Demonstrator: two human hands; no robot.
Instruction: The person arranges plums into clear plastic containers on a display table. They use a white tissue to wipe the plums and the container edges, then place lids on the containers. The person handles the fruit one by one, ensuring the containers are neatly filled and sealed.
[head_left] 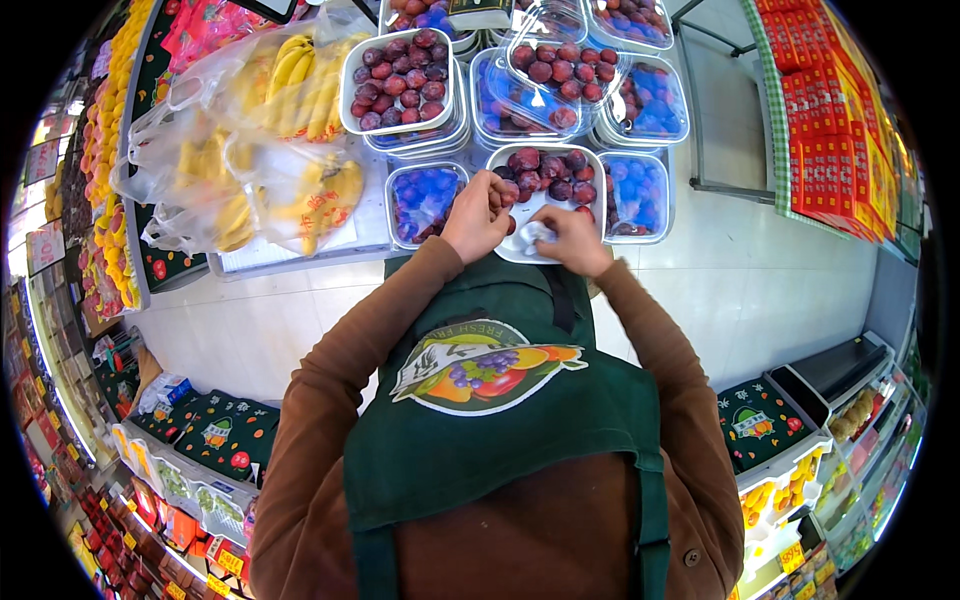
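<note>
Both hands work over a white tray of dark plums [548, 190] at the surface's near edge [300, 255]. The left hand [478, 215] has fingers curled on a plum; the right hand [575, 240] pinches white wrapping [533, 236]. Filled trays crowd behind; bagged bananas [270, 150] lie left; open floor [760, 270] lies right

The person wears a brown top with long sleeves that reach the wrists. A small brown button sits low on the right side. Over the top is a dark green apron [500, 420] with green straps. On its chest is a round picture of colourful fruit [487, 366].
</note>
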